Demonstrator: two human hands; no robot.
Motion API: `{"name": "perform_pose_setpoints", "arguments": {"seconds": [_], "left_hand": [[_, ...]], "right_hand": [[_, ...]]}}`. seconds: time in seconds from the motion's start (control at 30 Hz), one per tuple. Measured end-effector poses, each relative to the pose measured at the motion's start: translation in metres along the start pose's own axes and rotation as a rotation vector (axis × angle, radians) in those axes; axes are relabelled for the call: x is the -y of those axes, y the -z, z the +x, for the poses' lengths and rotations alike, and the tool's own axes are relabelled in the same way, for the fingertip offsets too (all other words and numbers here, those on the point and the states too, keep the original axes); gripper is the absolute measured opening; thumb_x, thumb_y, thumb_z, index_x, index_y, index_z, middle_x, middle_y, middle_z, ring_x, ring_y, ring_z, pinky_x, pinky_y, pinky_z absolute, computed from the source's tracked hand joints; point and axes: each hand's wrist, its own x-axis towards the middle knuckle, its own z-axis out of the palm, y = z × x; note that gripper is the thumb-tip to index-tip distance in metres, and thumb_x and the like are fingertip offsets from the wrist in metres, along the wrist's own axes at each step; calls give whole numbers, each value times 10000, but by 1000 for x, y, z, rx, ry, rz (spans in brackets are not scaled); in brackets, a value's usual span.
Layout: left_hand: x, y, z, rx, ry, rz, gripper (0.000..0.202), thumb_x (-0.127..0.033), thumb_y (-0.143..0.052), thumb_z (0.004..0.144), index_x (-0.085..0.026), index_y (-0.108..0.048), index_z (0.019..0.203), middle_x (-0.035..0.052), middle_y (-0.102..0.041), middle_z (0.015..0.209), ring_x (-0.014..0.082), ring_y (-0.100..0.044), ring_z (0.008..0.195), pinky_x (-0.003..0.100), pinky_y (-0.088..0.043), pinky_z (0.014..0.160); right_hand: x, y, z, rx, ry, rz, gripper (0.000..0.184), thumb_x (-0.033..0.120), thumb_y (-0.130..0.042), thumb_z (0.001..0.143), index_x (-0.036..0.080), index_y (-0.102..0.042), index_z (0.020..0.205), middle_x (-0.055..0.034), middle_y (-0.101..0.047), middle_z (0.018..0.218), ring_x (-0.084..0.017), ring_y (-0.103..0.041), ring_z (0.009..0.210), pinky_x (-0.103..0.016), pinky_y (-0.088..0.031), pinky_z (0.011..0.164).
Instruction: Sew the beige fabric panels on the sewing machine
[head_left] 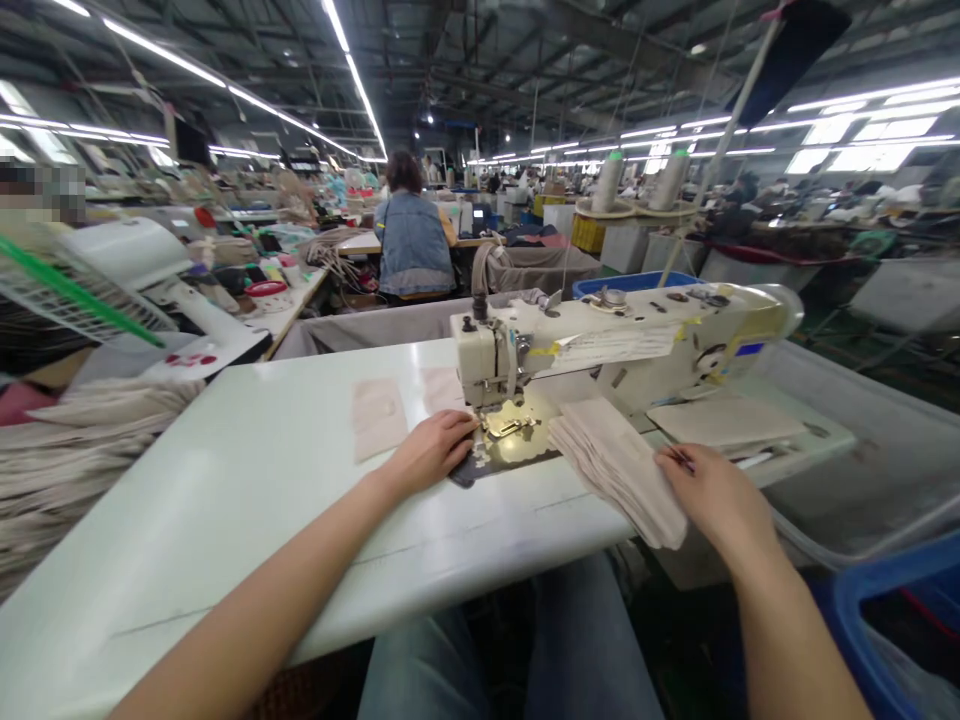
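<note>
My left hand (439, 450) lies on the left edge of the sewing machine's (585, 345) metal plate, its fingers stretched toward the needle area; I see no cloth under them. My right hand (709, 487) is closed around a thin dark tool (679, 458), whose kind I cannot make out. Right beside it, a stack of beige cloth pieces (619, 465) lies on the machine bed and hangs over the table's front edge. Left of the machine head, a beige cloth piece (377, 418) lies flat, with another cloth piece (441, 388) partly behind the head.
The pale table (247, 500) holds the machine. More beige cloth (724, 420) lies right of it. A fan (127, 260) and piled cloth (82, 450) are at left. A blue bin (885, 580) stands at lower right. A person in a denim vest (416, 240) sits ahead.
</note>
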Motion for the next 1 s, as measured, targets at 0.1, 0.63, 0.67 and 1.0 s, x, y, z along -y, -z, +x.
{"name": "perform_pose_setpoints", "arguments": {"seconds": [0.1,0.63,0.67,1.0], "left_hand": [[0,5,-10,20,26,27,348,-285,-453,1007,-171,-628,1286,134,-653,1244,260,-601,1172,412,-504,1024],[-9,35,-52,55,159,141,268,-247,-514,964,-178,-677,1166,117,-700,1135,263,-646,1065,496,-474,1014],[-15,35,-47,30,143,154,251,-232,-511,962,-182,-682,1139,111,-707,1114,264,-648,1057,512,-465,1020],[-98,42,6,-269,103,-354,438,-390,-560,977,-223,-541,1382,127,-605,1379,267,-560,1264,463,-469,1070]], "right_hand": [[-11,-10,10,40,33,5,342,428,-440,891,208,-701,863,-117,-725,885,-293,-688,812,-349,-447,631],[-26,-28,26,81,118,98,249,428,-490,796,272,-502,602,-29,-598,604,-247,-599,596,-345,-415,588],[-22,-24,20,-18,145,77,215,414,-489,794,262,-519,644,-42,-634,678,-244,-611,625,-337,-411,584],[23,34,-61,-359,593,122,181,333,-482,982,231,-613,911,-22,-739,838,-161,-684,663,-268,-443,636]]}}
